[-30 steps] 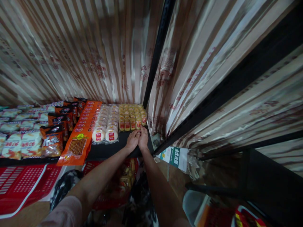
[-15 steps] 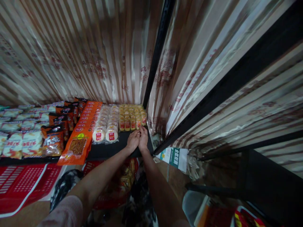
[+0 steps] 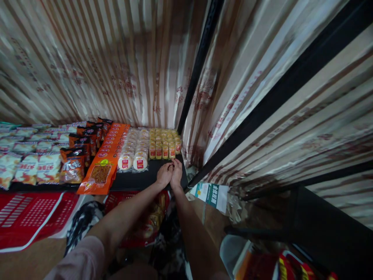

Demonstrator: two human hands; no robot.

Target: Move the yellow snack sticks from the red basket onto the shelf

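Observation:
My left hand (image 3: pixel 164 174) and my right hand (image 3: pixel 176 174) are side by side over the bare front part of a black shelf (image 3: pixel 136 180). Their fingers are curled and touch one another; whatever lies between or under them, if anything, is hidden. Just beyond the fingertips stand rows of small yellow packs (image 3: pixel 164 150) with red labels. Left of these lie two rows of round white wrapped cakes (image 3: pixel 140 161) with red labels. A long orange packet strip (image 3: pixel 100 173) lies beside the cakes and overhangs the shelf's front edge.
Orange-and-black snack bags (image 3: pixel 72 167) and white snack bags (image 3: pixel 48 167) fill the left. Red baskets (image 3: pixel 26 214) stand below, one holding golden packets (image 3: pixel 155 217). Black posts (image 3: pixel 201 66) and pleated curtain (image 3: pixel 131 58) close off back and right. A printed sheet (image 3: pixel 212 194) lies right.
The view has shifted slightly, so the shelf goods appear a little further right and the baskets higher. My hands stay together at nearly the same place on the shelf.

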